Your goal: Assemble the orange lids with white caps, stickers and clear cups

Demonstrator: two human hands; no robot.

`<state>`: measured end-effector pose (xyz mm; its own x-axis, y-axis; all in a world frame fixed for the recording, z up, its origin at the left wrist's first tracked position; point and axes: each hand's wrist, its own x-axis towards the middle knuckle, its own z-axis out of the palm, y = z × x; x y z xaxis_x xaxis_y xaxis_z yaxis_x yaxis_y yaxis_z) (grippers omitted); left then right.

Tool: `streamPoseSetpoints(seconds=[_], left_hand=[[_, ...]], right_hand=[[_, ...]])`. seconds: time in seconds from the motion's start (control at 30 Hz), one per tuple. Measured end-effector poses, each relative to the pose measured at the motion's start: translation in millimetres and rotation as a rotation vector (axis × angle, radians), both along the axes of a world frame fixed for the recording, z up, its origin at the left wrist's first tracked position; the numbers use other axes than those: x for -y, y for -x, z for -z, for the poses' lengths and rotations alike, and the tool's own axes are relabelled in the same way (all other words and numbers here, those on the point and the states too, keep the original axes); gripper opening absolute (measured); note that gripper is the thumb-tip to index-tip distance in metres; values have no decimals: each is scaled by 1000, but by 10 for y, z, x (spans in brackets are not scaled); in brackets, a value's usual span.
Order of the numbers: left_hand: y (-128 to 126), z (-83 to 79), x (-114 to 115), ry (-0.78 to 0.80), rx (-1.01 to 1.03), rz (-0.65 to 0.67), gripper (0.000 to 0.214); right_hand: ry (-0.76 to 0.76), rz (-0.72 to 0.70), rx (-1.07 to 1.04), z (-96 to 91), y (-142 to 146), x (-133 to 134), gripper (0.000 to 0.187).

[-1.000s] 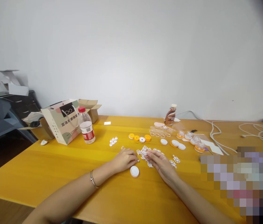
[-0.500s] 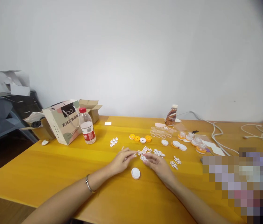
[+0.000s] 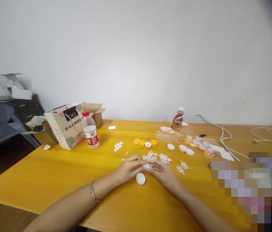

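Observation:
Between my two hands is a small white openwork plastic piece (image 3: 146, 166), partly covered by fingers. My left hand (image 3: 129, 168) pinches it from the left, and my right hand (image 3: 163, 170) has its fingertips closed on the other side. Just below them a round white cap-like part (image 3: 140, 178) rests on the table. Beyond my fingers lies a loose pile of similar white openwork pieces (image 3: 150, 155), with another cluster (image 3: 164, 158) beside it. Two more openwork pieces (image 3: 182, 167) lie to the right of my right hand.
Orange and white round parts (image 3: 145, 143), small white knobs (image 3: 118, 146) and clear rings (image 3: 166, 136) lie farther back. A water bottle (image 3: 91, 132) and paper bag (image 3: 64, 129) stand left. A brown bottle (image 3: 178, 119), clear-topped assemblies (image 3: 200, 143) and white cables (image 3: 222, 138) are at right.
My hands have come together in front of the pile. The openwork piece at my right fingertips has moved slightly toward me and is now between both hands.

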<state>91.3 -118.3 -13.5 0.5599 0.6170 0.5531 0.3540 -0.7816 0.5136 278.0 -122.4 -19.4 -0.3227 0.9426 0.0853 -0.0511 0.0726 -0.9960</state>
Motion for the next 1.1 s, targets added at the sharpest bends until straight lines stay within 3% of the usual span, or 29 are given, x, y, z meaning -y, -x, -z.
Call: streamPoseSetpoints(seconds=[0.4, 0.63, 0.83, 0.97, 1.1], left_hand=[[12, -27, 1, 16, -57, -1, 31], [7, -48, 17, 8, -48, -9, 28], [-25, -34, 47, -22, -84, -14, 28], [-56, -66, 81, 98, 17, 20, 28], [-126, -31, 75, 363, 205, -37, 26]], right_hand=[[-23, -31, 15, 14, -8, 16, 26], [-28, 4, -35, 24, 18, 37, 44], [-65, -8, -1, 6, 23, 52, 36], [-120, -13, -17, 8, 33, 73, 34], [-159, -9, -18, 1, 54, 90, 34]])
